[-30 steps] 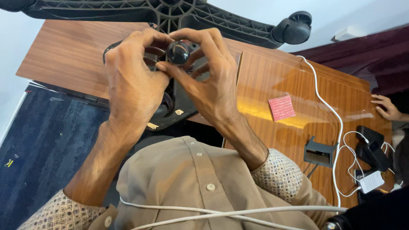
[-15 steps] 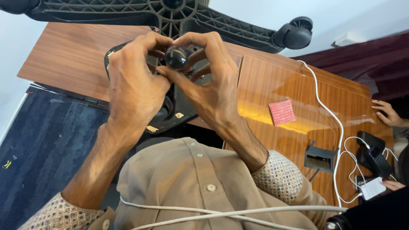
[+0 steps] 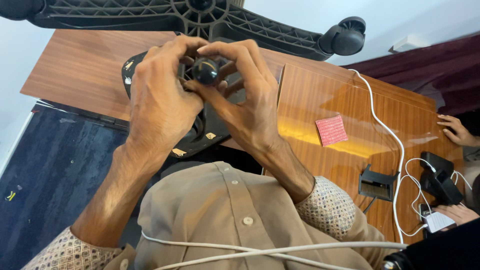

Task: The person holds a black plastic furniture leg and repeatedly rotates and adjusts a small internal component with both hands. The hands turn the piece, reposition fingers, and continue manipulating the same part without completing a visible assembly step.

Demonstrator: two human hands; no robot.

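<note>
A small round black knob (image 3: pixel 205 71) sits between the fingertips of both my hands, above a black metal chair mechanism plate (image 3: pixel 200 131) lying on the wooden table (image 3: pixel 80 75). My left hand (image 3: pixel 160 102) curls around the knob from the left, thumb and fingers pinching it. From the right, my right hand (image 3: pixel 245 107) has its fingers closed over the same knob. Much of the plate is hidden behind my hands.
A black chair base with a caster wheel (image 3: pixel 345 37) lies across the far table edge. A red square pad (image 3: pixel 331 130), a white cable (image 3: pixel 387 130), a black box (image 3: pixel 376 184) and a charger (image 3: pixel 440 180) lie right. Another person's hand (image 3: pixel 456 131) rests at far right.
My hands with the knob stay in the same grip; the fingers have shifted slightly around the knob. The view has drifted a little.
</note>
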